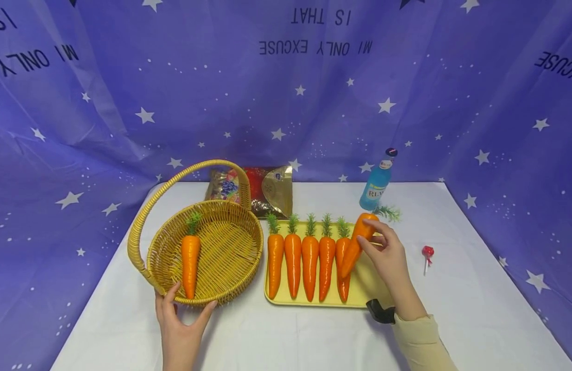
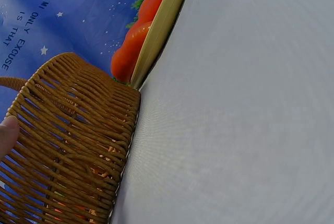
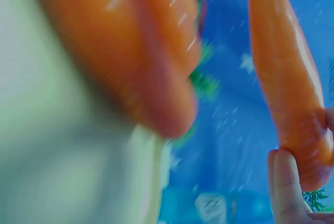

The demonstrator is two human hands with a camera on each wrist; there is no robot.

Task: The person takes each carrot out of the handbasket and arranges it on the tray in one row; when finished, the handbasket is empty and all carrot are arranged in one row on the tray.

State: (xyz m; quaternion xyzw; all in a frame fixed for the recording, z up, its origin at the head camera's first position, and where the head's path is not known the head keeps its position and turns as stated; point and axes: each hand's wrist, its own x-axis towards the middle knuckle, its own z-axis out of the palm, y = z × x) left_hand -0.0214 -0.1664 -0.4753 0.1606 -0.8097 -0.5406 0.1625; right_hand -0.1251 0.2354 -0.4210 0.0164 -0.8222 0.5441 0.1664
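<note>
My right hand [image 1: 388,253] pinches a carrot [image 1: 358,239] near its thick top, between thumb and fingers. The carrot is tilted, tip toward the lower left, and overlaps the rightmost carrot of a row on the yellow tray [image 1: 369,296]. In the right wrist view the held carrot [image 3: 287,72] shows apart from the blurred row. My left hand [image 1: 181,319] holds the front rim of a wicker basket [image 1: 248,278], thumb and fingers spread along it. Inside the basket lies one carrot [image 1: 190,263] with a green top.
Behind the basket lies a shiny red and gold bag [image 1: 272,193]. A blue bottle [image 1: 377,183] stands past the tray's far edge. Farther right is a red lollipop [image 1: 427,252]. The basket's tall handle [image 1: 174,183] arches over its left side.
</note>
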